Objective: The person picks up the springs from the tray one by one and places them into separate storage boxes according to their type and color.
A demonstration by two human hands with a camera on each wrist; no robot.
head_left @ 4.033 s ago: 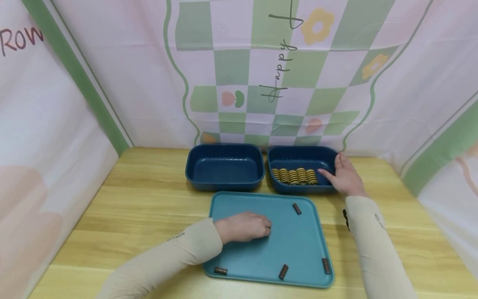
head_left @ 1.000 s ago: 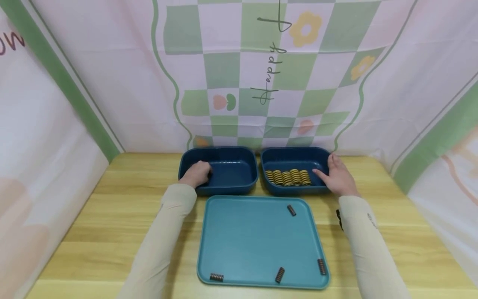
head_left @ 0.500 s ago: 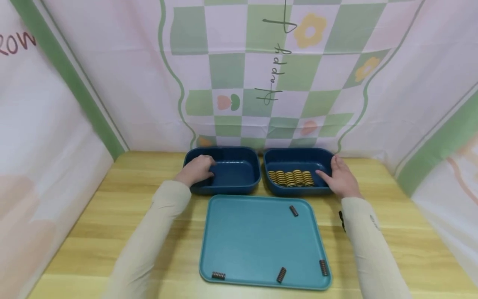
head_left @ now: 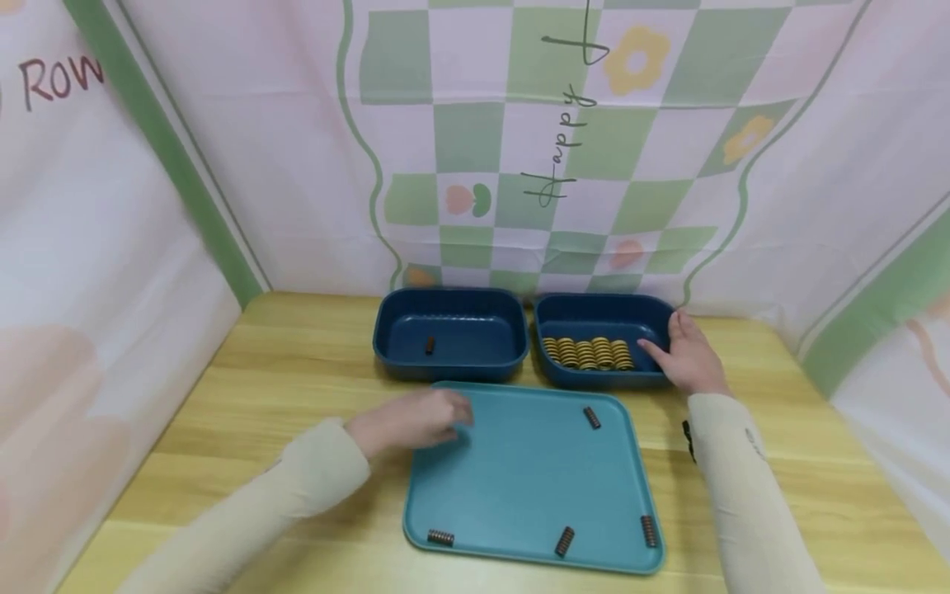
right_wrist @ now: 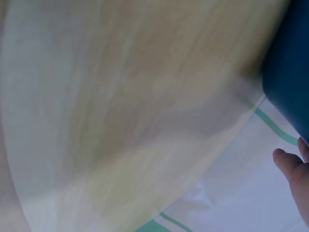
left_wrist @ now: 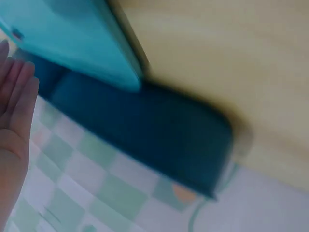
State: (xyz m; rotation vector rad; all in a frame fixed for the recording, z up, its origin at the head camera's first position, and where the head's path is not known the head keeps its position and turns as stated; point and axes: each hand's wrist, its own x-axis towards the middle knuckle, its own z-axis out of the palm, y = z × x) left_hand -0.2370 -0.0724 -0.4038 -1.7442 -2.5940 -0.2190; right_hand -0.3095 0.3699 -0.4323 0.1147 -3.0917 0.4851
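Observation:
My left hand [head_left: 416,419] hovers over the far-left corner of the teal tray [head_left: 519,474], its fingers loosely bent with nothing held. In the left wrist view that hand's fingers [left_wrist: 21,96] look extended. Short dark coil springs lie near the tray's edges, one [head_left: 591,417] at far right and others [head_left: 441,538] along the near side. One small dark spring [head_left: 430,345] stands in the left blue bin [head_left: 450,363]. My right hand [head_left: 693,359] holds the right wall of the other blue bin [head_left: 604,379], thumb inside and fingers outside. Yellow-and-black springs [head_left: 586,353] line that bin's near side.
Both bins stand side by side behind the tray on a wooden table [head_left: 297,388]. A printed cloth [head_left: 512,140] hangs right behind them, and more cloth closes in the left and right sides.
My left hand went from the tray into the left bin, let go of a dark spring there, and came back over the tray. The right hand stays at its bin.

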